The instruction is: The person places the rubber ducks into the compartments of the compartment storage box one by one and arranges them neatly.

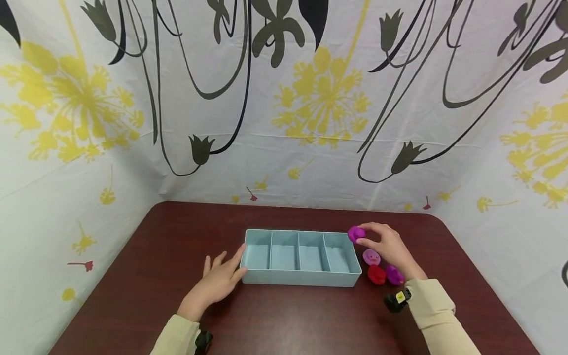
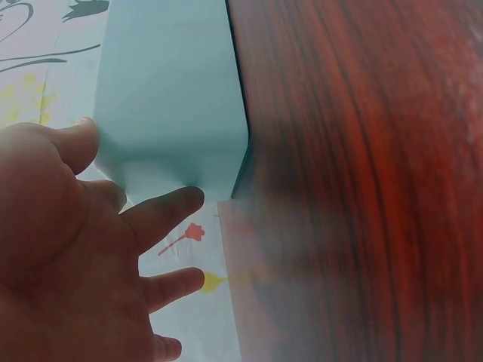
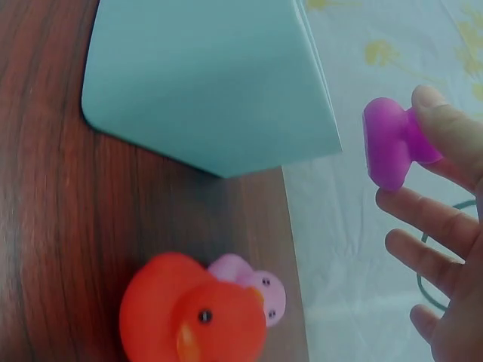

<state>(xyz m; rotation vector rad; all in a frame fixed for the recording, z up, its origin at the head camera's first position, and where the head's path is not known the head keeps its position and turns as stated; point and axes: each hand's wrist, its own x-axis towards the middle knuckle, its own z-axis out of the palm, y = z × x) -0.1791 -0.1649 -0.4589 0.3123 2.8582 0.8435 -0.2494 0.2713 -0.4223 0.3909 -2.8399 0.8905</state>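
A light blue box (image 1: 301, 279) with several compartments in a row sits on the table. At its left end my left hand (image 1: 215, 283) touches the wall and rim with extended fingers; the left wrist view has the fingertips right at that end. My right hand (image 1: 390, 247) pinches a purple rubber duck (image 1: 355, 233) between thumb and fingers, raised near the box's far right corner. In the right wrist view, the held purple duck (image 3: 387, 143) appears beyond the box's edge. The compartments show bare bottoms in the head view.
Beside the box's right end, below my right hand, stand a red duck (image 1: 376, 274), a pinkish-lilac duck (image 1: 371, 257) and another purple duck (image 1: 394, 275). The dark wood table (image 1: 284, 320) has a patterned white cloth (image 1: 284, 182) hanging behind it and at both sides.
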